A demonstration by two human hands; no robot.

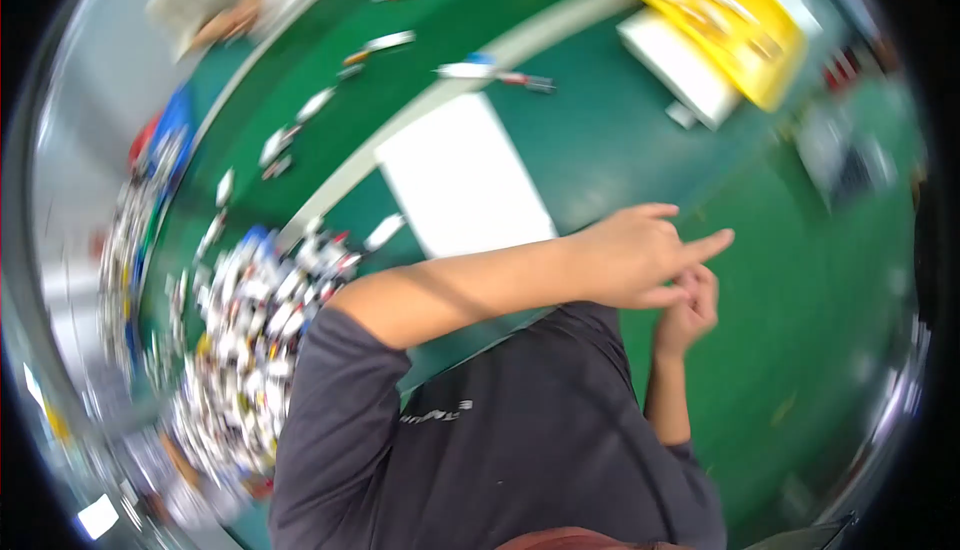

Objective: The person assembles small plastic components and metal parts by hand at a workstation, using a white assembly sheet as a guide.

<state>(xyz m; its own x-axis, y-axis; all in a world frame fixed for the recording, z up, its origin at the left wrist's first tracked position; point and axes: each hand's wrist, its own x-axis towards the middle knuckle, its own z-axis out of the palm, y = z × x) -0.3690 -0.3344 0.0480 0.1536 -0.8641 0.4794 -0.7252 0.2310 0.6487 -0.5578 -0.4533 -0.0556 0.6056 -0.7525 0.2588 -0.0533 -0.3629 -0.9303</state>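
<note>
Hands: left hand (635, 258) touching right hand (690, 310) over green table (800, 280); grip contents unclear, blurred.

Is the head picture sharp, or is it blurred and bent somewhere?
Head view: motion blur smears the pile of small items at left and the yellow tray; the hands are soft too; the fisheye curves the table edges near the dark rim.
</note>
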